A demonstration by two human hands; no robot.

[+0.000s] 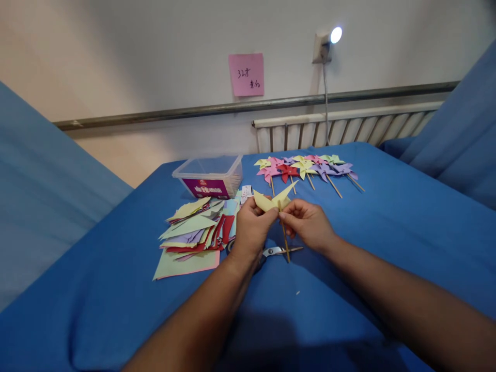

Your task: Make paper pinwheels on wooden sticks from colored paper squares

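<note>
A pale yellow paper pinwheel [284, 196] is held up between my two hands over the middle of the table. My left hand [251, 222] is closed on its paper blades from the left. From the right, my right hand [308, 219] pinches close to the hub, where the wooden stick [287, 240] meets the paper. The stick points down toward me, its lower end free. Behind it lie scissors [273, 251], blades to the right, their handles partly hidden by my left wrist.
Left of my hands lie stacks of coloured paper [194, 232]. A clear plastic box [209, 168] with a purple label stands behind them. Several finished pinwheels [306, 168] lie at the back right. Blue curtains [461, 119] hang at both sides; a radiator [349, 124] is behind the table.
</note>
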